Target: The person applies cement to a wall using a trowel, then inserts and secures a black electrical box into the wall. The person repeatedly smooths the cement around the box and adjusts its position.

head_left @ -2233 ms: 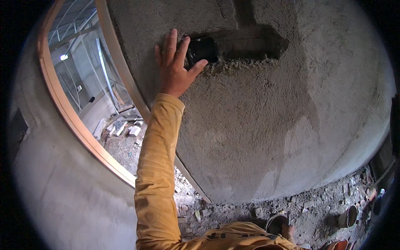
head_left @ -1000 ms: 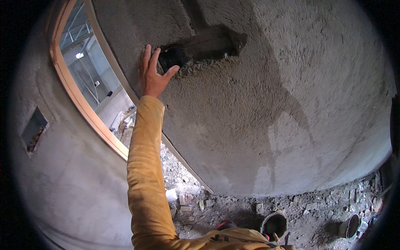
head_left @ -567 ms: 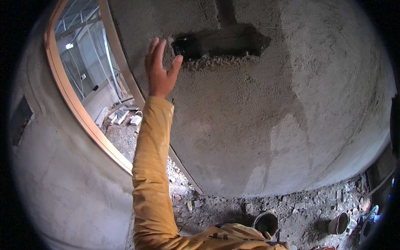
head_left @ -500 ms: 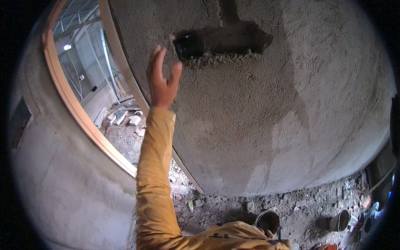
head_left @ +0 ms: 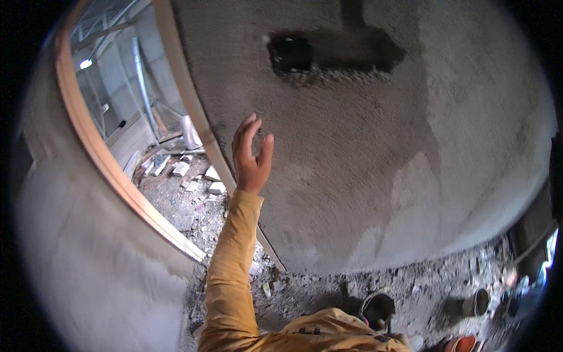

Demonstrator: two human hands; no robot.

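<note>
My left hand point(head_left: 253, 155), in a mustard-yellow sleeve point(head_left: 230, 258), is raised in front of a rough, freshly coated grey wall point(head_left: 346, 158). Its thumb stands apart from the slightly curled fingers, and nothing shows between them. The hand is nearest to the wall's edge along the wooden door frame point(head_left: 196, 100); whether it touches the wall I cannot tell. Above and to its right, a dark box point(head_left: 291, 54) sits in a recess point(head_left: 358, 51) cut into the wall, with a channel running up from it. My right hand is out of sight.
Through the doorway lie broken blocks point(head_left: 181, 169) and rubble. Below the wall, the rubble-strewn floor point(head_left: 428, 293) holds a dark bucket point(head_left: 378, 309) near my body and another bucket point(head_left: 476, 303) farther right. An orange-red object point(head_left: 461, 344) is at the lower edge. A smoother grey wall point(head_left: 111, 264) stands left.
My left hand has moved down and slightly right in the picture, away from the dark box. The view has shifted, so the recess now appears farther right and higher.
</note>
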